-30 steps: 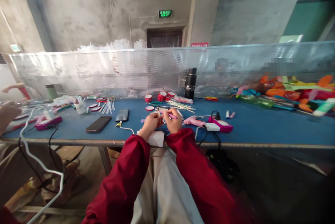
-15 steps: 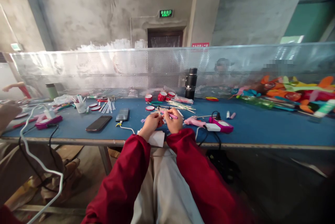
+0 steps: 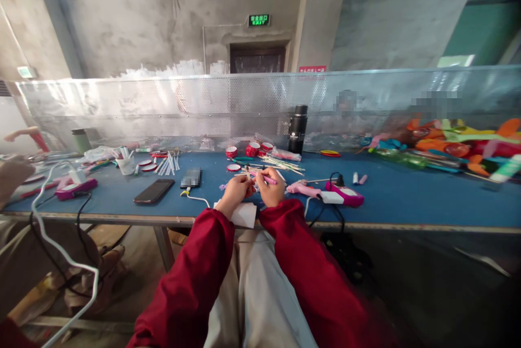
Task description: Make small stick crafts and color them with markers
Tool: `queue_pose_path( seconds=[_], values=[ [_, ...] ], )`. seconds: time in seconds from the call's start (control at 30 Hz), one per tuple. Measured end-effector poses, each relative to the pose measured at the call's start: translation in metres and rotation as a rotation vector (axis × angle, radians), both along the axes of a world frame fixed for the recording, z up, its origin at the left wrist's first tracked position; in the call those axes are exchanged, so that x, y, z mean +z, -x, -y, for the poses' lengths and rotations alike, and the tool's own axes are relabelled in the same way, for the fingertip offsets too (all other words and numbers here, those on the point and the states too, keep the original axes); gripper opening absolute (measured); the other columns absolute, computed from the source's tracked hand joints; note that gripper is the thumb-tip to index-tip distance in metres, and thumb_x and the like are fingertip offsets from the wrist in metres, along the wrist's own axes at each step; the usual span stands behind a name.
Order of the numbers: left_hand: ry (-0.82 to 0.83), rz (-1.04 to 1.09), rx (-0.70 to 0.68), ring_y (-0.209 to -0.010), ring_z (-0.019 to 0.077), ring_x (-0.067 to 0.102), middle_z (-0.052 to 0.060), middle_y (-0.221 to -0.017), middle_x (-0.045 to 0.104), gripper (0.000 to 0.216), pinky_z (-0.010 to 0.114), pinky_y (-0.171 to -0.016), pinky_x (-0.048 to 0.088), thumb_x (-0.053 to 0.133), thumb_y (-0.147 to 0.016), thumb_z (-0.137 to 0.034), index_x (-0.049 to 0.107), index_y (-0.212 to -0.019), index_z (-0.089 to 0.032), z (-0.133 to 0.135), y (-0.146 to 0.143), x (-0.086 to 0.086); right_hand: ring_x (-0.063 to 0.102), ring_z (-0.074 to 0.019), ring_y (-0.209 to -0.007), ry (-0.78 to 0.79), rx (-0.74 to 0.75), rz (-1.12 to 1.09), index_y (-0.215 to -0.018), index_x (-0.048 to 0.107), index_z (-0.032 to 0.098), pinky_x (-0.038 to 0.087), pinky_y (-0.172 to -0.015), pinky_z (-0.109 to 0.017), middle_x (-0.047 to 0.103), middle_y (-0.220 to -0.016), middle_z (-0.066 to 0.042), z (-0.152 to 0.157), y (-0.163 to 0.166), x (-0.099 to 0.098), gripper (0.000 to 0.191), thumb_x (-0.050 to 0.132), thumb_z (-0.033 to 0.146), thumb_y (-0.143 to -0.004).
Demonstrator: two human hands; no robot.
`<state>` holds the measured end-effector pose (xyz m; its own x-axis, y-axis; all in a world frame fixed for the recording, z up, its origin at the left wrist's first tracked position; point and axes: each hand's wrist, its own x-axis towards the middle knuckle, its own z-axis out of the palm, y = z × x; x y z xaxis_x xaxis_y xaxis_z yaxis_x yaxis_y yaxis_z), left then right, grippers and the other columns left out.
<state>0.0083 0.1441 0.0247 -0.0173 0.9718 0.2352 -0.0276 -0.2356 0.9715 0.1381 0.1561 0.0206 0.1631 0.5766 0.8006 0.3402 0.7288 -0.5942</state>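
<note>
Presently, the right hand (image 3: 272, 189) has its fingers closed around a pink pen (image 3: 269, 179), tilted toward the left hand (image 3: 235, 191), whose fingers pinch a small piece (image 3: 248, 172), identity unclear, over the blue table (image 3: 411, 190).

A long, loose left sleeve of deep-red fabric (image 3: 185, 277) and a matching right sleeve (image 3: 311, 274) crease softly and pucker towards the wrists, leaving the left hand (image 3: 235, 194) and right hand (image 3: 272, 189) bare. Pale beige cloth trousers (image 3: 266, 296) show loose wrinkles, the right leg looking lighter and greyer.
</note>
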Motion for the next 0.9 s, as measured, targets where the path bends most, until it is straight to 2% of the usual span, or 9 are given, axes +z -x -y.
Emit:
queue_pose_path(
  seconds=[0.3, 0.5, 0.73, 0.9],
  values=[
    [0.005, -0.016, 0.004, -0.045, 0.0087, 0.044, 0.000, -0.052, 0.057, 0.032, 0.022, -0.049, 0.032, 0.071, -0.087, -0.026, 0.057, -0.060, -0.017, 0.0005, 0.0006, 0.0001, 0.072, -0.0230, -0.071, 0.008, -0.011, -0.004, -0.077, 0.059, 0.028, 0.053, -0.069, -0.033, 0.076, -0.073, -0.002, -0.0013, 0.0008, -0.0005, 0.020, 0.060, 0.044, -0.088],
    [0.012, -0.007, 0.004, -0.045, 0.0093, 0.043, 0.000, -0.051, 0.055, 0.031, 0.023, -0.050, 0.031, 0.065, -0.089, -0.020, 0.057, -0.059, -0.017, 0.0032, -0.0005, 0.0025, 0.072, -0.0227, -0.071, 0.006, -0.009, -0.003, -0.077, 0.059, 0.029, 0.054, -0.070, -0.032, 0.076, -0.073, -0.002, -0.0012, 0.0005, -0.0004, 0.020, 0.060, 0.045, -0.088],
    [0.009, -0.019, 0.012, -0.046, 0.0090, 0.045, 0.000, -0.052, 0.056, 0.033, 0.022, -0.050, 0.032, 0.070, -0.088, -0.026, 0.057, -0.059, -0.017, 0.0009, 0.0002, 0.0009, 0.072, -0.0228, -0.072, 0.004, -0.015, 0.014, -0.076, 0.059, 0.029, 0.055, -0.071, -0.032, 0.076, -0.074, -0.002, 0.0006, 0.0001, 0.0020, 0.021, 0.059, 0.045, -0.088],
    [0.004, -0.028, 0.027, -0.046, 0.0091, 0.045, 0.000, -0.053, 0.058, 0.031, 0.023, -0.049, 0.032, 0.069, -0.088, -0.024, 0.057, -0.060, -0.017, -0.0007, 0.0009, -0.0011, 0.073, -0.0228, -0.073, 0.016, 0.000, 0.004, -0.077, 0.060, 0.028, 0.054, -0.071, -0.033, 0.077, -0.074, -0.002, 0.0013, 0.0009, 0.0016, 0.021, 0.059, 0.046, -0.089]
  ],
)
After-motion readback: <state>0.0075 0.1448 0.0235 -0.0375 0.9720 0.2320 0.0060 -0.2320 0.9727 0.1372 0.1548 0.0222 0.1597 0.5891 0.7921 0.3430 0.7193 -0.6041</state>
